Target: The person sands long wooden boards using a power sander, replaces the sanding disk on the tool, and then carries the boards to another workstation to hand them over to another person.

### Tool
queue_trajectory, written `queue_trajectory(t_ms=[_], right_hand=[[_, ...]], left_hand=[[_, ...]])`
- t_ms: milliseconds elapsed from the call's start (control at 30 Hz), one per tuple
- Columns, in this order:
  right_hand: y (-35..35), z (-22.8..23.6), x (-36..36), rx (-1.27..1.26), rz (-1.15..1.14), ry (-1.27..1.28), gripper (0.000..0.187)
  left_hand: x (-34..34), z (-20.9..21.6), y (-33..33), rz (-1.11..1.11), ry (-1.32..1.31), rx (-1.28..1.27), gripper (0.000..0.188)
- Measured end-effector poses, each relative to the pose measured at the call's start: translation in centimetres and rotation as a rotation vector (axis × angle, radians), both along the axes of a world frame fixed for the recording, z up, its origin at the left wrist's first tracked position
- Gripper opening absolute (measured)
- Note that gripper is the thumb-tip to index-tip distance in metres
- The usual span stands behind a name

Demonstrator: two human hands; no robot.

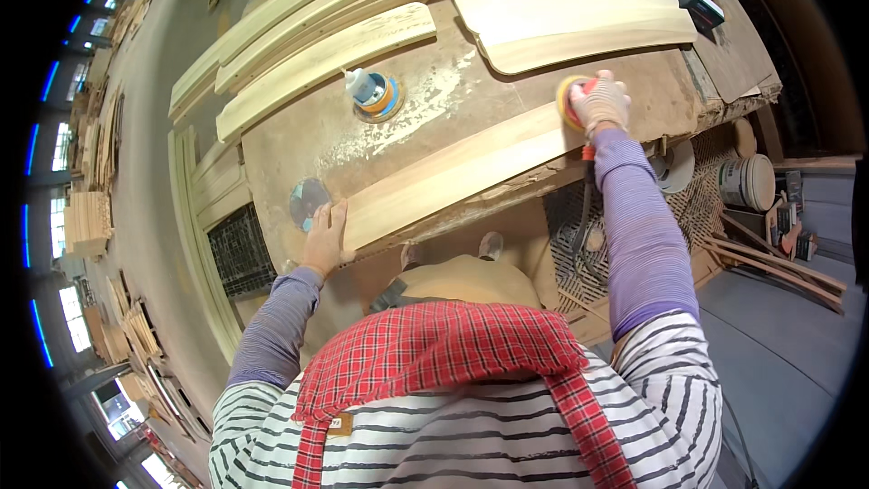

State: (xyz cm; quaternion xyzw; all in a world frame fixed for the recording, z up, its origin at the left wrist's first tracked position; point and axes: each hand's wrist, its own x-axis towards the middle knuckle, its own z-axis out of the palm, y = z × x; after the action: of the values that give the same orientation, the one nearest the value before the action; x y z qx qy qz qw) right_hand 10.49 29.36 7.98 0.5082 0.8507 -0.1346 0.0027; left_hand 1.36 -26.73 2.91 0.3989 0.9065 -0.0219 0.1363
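Note:
A long pale wooden board [462,177] lies along the near edge of the workbench [272,158]. My gloved right hand [604,105] is closed on a red sander with a yellow pad [569,103]. The sander sits at the board's right end, and a hose [587,204] runs from it down past the bench edge. My left hand [324,237] rests against the board's left end with its fingers stretched out. Beside those fingers lies a grey sanding disc [310,203]. Farther back on the bench, a white squeeze bottle [360,85] stands in a roll of tape [384,101].
Long narrow boards [326,59] lie at the back left. A wide rounded panel [579,18] lies at the back right, with small dark boxes [701,2] beyond it. Right of the bench are a white bucket [747,182] and wooden strips [778,267] low down.

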Motion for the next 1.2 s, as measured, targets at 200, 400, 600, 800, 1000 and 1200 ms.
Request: queue_trajectory(t_ms=[200,400,600,800,1000,1200], right_hand=[[-8.9,0.0,-3.2,-0.026,0.201,-0.003,0.049],[-17.4,-0.1,-2.9,-0.019,0.481,0.086,0.047],[-9.5,-2.4,-0.9,0.178,0.024,0.012,0.046],[-31.1,-1.1,-1.5,-0.151,0.782,0.122,0.032],[-26.7,0.1,-0.3,-0.132,0.500,0.092,0.036],[-11.2,-2.8,1.6,0.122,0.073,0.169,0.056]], left_hand=[[-0.4,-0.6,-0.9,-0.003,-0.031,0.115,0.119],[-0.6,-0.5,-1.4,-0.013,-0.017,0.195,0.114],[-2.1,-1.0,-0.3,-0.010,0.011,0.358,0.068],[-2.6,-4.6,2.6,0.362,0.057,0.546,0.017],[-2.3,-4.5,3.0,0.334,0.179,0.478,0.015],[-2.5,-4.4,3.4,0.299,0.177,0.536,0.013]])
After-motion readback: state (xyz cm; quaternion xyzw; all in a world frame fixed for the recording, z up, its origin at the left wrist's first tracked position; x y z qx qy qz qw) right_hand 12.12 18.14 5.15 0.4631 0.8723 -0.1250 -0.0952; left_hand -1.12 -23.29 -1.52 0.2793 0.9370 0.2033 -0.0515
